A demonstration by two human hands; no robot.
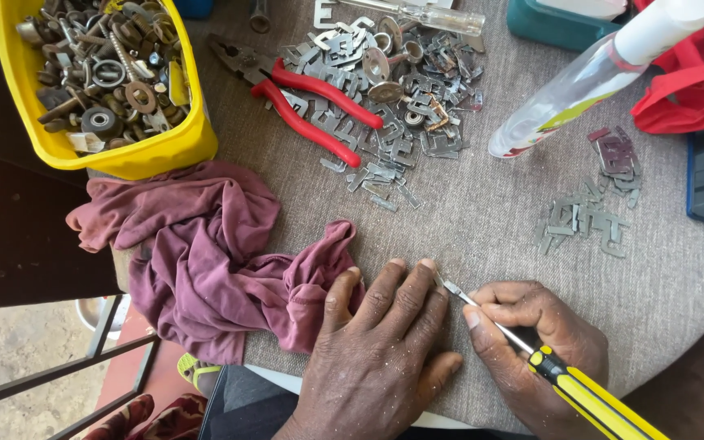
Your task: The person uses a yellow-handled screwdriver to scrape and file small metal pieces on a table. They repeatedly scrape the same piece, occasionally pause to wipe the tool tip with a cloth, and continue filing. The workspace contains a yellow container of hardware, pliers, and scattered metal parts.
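Nearest, at about 6 o'clock, the left hand (pixel 380 342) lies flat on the grey cloth-covered counter (pixel 490 220), its grip apart, fingers spread and pressing down over a small metal piece that is mostly hidden under the fingertips. Just beside it at 5 o'clock, the right hand (pixel 531 338) has its grip clamped on a yellow-and-black screwdriver (pixel 560 379), the thin blade tip meeting the left fingertips.

The step in hand looks like prying or scraping at that pinned piece (I cannot tell its exact shape). The next move seems to call for steady downward pressure from the flat hand and a short, controlled push of the tip, kept away from the fingers.

At 9 o'clock a crumpled maroon rag (pixel 205 261) touches the left thumb and hangs over the counter's edge, so leftward room is tight. Toward 3 o'clock the cloth is bare as far as a small heap of flat clips (pixel 584 216).

Farther off, at 12 o'clock, red-handled pliers (pixel 303 102) lie on a bigger pile of metal stampings (pixel 405 81); a yellow tub of washers and bolts (pixel 103 77) sits at 10 o'clock, and a clear bottle (pixel 580 81) at 1 o'clock.
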